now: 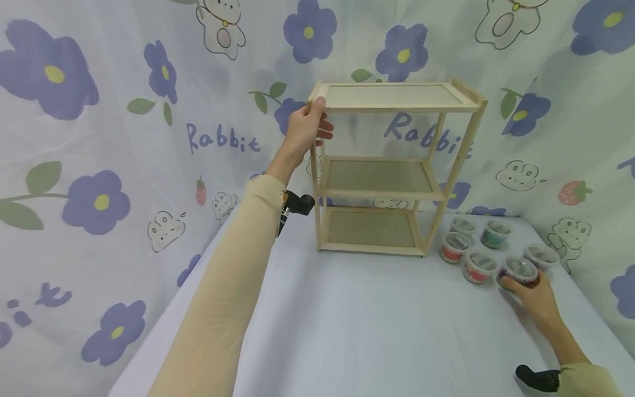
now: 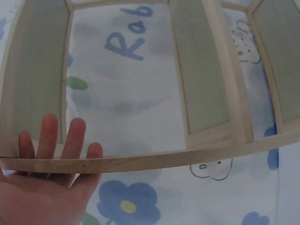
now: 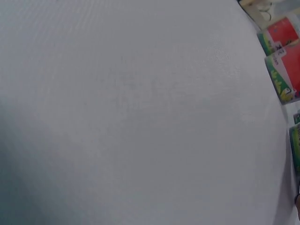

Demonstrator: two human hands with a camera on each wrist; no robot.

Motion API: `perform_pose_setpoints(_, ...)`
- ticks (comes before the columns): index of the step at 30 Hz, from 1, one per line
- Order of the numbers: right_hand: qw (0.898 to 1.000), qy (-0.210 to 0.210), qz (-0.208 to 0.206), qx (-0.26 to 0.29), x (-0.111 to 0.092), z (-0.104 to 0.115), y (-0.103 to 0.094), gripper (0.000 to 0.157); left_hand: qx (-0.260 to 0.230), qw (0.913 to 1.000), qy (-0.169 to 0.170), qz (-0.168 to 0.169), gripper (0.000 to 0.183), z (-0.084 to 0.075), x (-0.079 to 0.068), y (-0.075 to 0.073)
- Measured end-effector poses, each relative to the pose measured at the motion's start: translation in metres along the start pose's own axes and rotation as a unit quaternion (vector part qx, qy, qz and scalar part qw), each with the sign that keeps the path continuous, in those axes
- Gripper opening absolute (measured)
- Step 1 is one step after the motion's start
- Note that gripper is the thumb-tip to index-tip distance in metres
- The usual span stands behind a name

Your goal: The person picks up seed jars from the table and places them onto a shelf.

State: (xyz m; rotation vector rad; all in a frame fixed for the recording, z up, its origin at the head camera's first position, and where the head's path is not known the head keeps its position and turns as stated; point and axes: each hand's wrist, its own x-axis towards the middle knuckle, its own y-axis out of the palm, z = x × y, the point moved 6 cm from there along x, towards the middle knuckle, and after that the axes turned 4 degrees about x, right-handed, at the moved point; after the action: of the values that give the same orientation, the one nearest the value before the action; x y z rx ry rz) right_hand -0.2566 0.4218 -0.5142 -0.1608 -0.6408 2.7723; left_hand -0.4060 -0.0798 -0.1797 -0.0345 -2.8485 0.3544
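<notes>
A three-tier wooden shelf rack stands on the white-covered table. My left hand holds its top left corner, thumb near the upper edge and fingers reaching past the post. In the left wrist view, the fingers of the left hand show beyond the wooden post. To the right, my right hand grips a round plastic tub with a clear lid, thumb on its near left side. The right wrist view catches only a sliver of that hand at its lower right edge.
Several similar tubs stand beside the rack's right side, among them a red-labelled tub, another red one and a green one. A flower-and-rabbit printed cloth hangs behind and along both sides.
</notes>
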Motion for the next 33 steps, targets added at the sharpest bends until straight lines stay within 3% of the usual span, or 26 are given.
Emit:
perform_pose_setpoints(5,1.000,-0.016,-0.021,-0.014,0.003,-0.002,-0.001,0.091,0.006,1.0000,0.003,0.002,0.037,0.000,0.000,0.002)
perform_pose_setpoints(15,0.998,0.001,-0.037,-0.045,-0.009,-0.002,-0.013,0.092,0.011,0.9999,0.002,0.011,0.040,0.002,0.001,0.005)
perform_pose_setpoints(25,0.996,-0.038,-0.043,-0.074,-0.012,0.024,-0.031,0.087,0.005,0.9999,-0.014,0.009,0.039,0.002,0.001,-0.002)
perform_pose_setpoints(30,0.994,-0.078,-0.040,-0.069,-0.006,0.046,-0.043,0.083,0.008,0.9999,-0.010,0.006,0.039,0.001,0.002,-0.001)
perform_pose_setpoints(33,0.995,-0.078,-0.034,-0.061,-0.003,0.061,-0.051,0.085,0.007,0.9999,-0.008,0.007,0.039,0.000,0.002,0.001)
